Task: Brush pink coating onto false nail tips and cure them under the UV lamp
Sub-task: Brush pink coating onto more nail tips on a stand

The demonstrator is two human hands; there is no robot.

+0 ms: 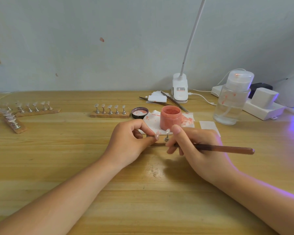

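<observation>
My left hand (132, 139) pinches a pink-coated nail tip (157, 135) on its small stand, just above the table. My right hand (195, 146) grips a brown brush (227, 148) whose handle points right; its bristle end is hidden behind my fingers. Between my hands stands another nail tip on a metal stand (167, 135). The open pink coating jar (170, 117) sits on a stained tissue (187, 120) just behind them, its black lid (139, 112) to the left. The white UV lamp (291, 92) glows purple at the far right edge.
A wooden strip with several nail tips on stands (110, 112) lies left of the lid. More such strips (32, 109) lie at the far left. A clear pump bottle (231, 100), a clip lamp (180, 89), tweezers (174, 101) and a power strip (261, 107) crowd the back right.
</observation>
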